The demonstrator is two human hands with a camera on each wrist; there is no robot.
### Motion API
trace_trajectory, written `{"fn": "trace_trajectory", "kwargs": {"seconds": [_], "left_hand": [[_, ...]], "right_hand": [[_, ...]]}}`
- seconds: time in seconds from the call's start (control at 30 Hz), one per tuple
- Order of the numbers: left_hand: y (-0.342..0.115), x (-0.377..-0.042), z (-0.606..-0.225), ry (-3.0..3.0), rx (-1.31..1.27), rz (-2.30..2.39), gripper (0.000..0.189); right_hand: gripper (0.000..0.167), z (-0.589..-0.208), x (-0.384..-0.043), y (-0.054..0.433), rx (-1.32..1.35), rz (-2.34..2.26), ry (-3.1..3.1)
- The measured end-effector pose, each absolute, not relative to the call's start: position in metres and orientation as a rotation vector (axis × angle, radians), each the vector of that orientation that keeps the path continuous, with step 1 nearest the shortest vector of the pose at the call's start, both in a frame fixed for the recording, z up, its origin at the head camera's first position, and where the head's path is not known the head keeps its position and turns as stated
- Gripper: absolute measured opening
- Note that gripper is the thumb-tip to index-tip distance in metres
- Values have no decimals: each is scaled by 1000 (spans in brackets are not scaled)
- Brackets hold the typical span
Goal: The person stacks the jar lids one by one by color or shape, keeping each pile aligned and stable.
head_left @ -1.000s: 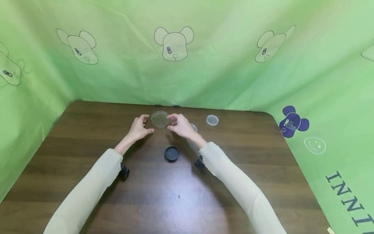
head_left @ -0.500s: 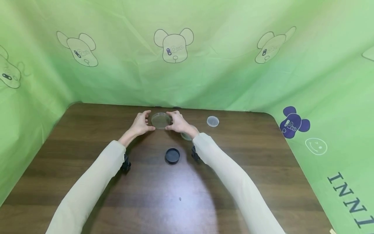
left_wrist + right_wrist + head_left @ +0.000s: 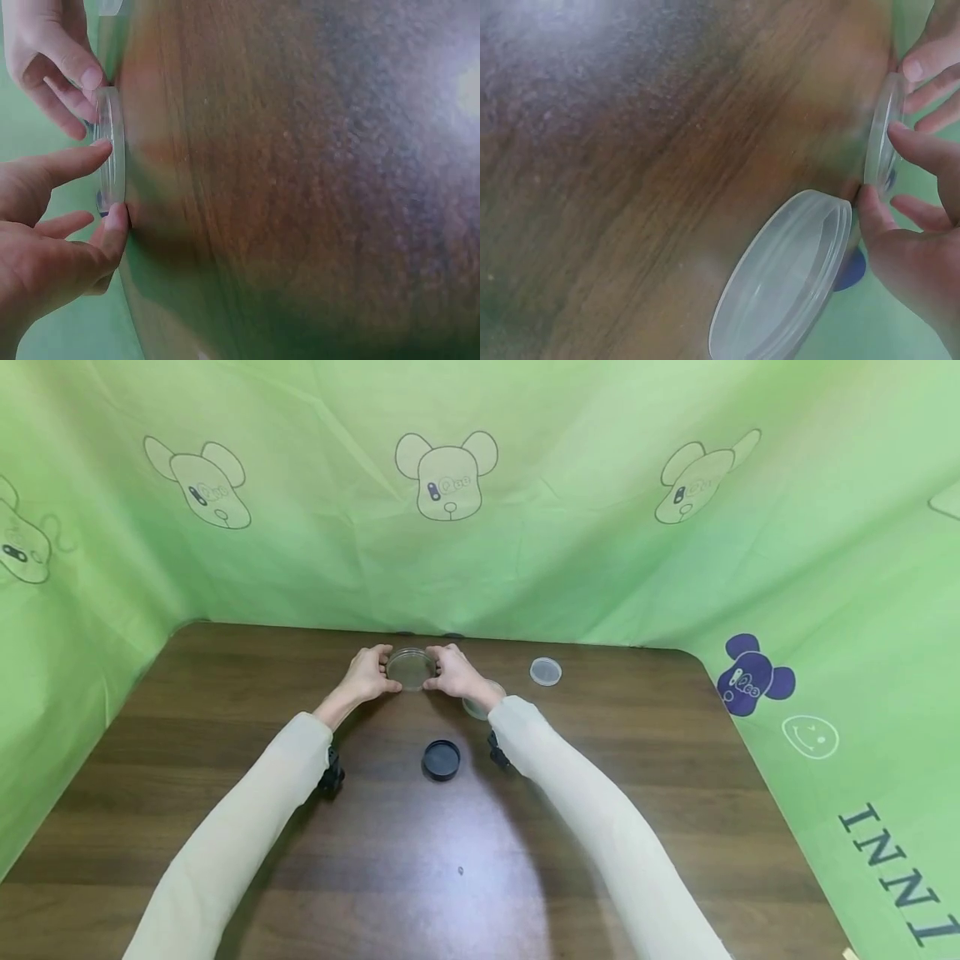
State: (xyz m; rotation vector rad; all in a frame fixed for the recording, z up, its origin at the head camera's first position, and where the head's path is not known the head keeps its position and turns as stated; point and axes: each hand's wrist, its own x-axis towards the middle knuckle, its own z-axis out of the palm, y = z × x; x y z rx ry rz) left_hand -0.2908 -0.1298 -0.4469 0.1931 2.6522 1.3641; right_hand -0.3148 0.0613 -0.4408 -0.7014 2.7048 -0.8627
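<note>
At the far side of the table lies a clear, round petri dish point(image 3: 411, 670) with a low rim. My left hand point(image 3: 363, 676) grips its left edge between thumb and fingers. On the opposite edge, my right hand point(image 3: 456, 673) holds it the same way. The left wrist view shows the dish point(image 3: 114, 161) edge-on, with fingertips of both hands on its rim. Under my right wrist a second clear round dish point(image 3: 474, 710) is partly hidden; the right wrist view shows this open dish point(image 3: 780, 281) much nearer.
A smaller clear round dish point(image 3: 546, 672) lies to the right at the back. Nearer me stands a shallow black round container point(image 3: 441, 761). A green printed curtain point(image 3: 570, 568) hangs just behind the brown wooden table point(image 3: 637, 760).
Both hands have closed in on the petri dish; the left fingers, apart from its rim before, now meet it. My right wrist has shifted left, uncovering some of the second dish.
</note>
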Motion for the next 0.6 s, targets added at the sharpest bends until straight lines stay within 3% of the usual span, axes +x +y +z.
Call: {"fn": "trace_trajectory", "kwargs": {"seconds": [0.6], "left_hand": [[-128, -288, -445, 2674, 111, 1337, 71]], "right_hand": [[64, -444, -314, 56, -631, -933, 2698]]}}
